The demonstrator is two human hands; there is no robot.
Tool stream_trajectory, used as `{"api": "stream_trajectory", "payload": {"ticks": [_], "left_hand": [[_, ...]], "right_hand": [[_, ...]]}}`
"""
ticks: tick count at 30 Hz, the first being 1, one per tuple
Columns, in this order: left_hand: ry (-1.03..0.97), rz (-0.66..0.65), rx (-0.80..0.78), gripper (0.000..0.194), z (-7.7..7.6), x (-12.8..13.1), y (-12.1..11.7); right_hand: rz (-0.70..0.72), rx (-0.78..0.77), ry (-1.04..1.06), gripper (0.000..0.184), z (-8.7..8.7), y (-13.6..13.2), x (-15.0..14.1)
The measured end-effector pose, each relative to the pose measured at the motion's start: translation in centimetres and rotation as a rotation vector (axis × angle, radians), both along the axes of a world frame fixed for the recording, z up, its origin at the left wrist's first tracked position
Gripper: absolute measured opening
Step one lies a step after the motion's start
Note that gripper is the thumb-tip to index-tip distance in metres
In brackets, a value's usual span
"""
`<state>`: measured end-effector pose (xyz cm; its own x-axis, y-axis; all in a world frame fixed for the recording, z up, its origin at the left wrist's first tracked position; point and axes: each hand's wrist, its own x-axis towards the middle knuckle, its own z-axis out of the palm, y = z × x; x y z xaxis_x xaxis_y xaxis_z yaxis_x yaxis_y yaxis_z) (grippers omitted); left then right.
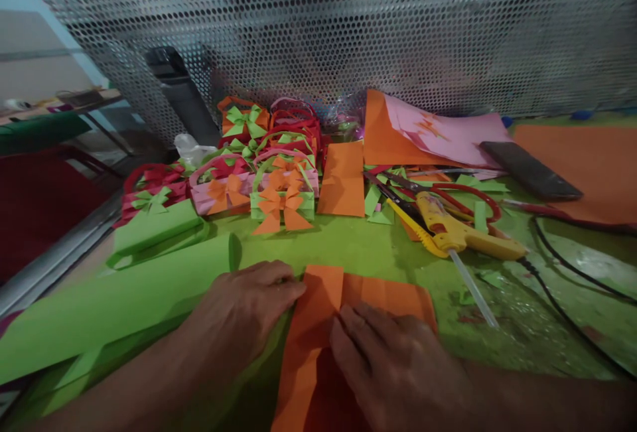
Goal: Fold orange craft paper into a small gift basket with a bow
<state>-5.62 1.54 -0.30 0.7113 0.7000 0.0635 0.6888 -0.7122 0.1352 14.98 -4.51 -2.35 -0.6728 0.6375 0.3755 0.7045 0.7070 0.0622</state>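
A folded sheet of orange paper [322, 296] lies on the green tabletop right in front of me, with a flap turned over along its left side. At the flap's left edge, my left hand [256, 302] grips the paper with thumb and curled fingers. My right hand [398, 359] has its bent fingers pressed together on the paper beside the flap's right edge. Its palm hides part of the sheet's lower right. Behind the paper stand several small paper bags with bows, the nearest a green paper bag [256, 206] with an orange bow.
On the right lie a yellow glue gun [462, 236] with its cord, red-handled scissors [490, 203] and a dark phone [530, 170]. Rolled green paper [124, 299] lies to the left. An orange card [343, 180] rests behind. Perforated metal [348, 34] closes off the back.
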Motion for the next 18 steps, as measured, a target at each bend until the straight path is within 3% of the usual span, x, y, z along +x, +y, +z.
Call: {"api": "stream_trajectory", "payload": {"ticks": [3, 7, 13, 18], "left_hand": [[0.114, -0.076, 0.018, 0.044, 1.0, -0.4, -0.2], [0.295, -0.156, -0.031, 0.063, 2.0, -0.9, -0.6], [0.339, -0.225, -0.038, 0.081, 0.3, -3.0, -1.7], [0.265, -0.187, -0.02, 0.067, 0.0, -3.3, -2.2]], "right_hand": [[0.028, 0.026, 0.0, 0.031, 0.4, 0.3, -0.1], [0.051, 0.032, -0.012, 0.032, 0.9, 0.5, -0.1], [0.062, 0.027, -0.027, 0.031, 0.9, 0.6, -0.1], [0.064, 0.042, -0.048, 0.032, 0.9, 0.4, -0.2]]}}
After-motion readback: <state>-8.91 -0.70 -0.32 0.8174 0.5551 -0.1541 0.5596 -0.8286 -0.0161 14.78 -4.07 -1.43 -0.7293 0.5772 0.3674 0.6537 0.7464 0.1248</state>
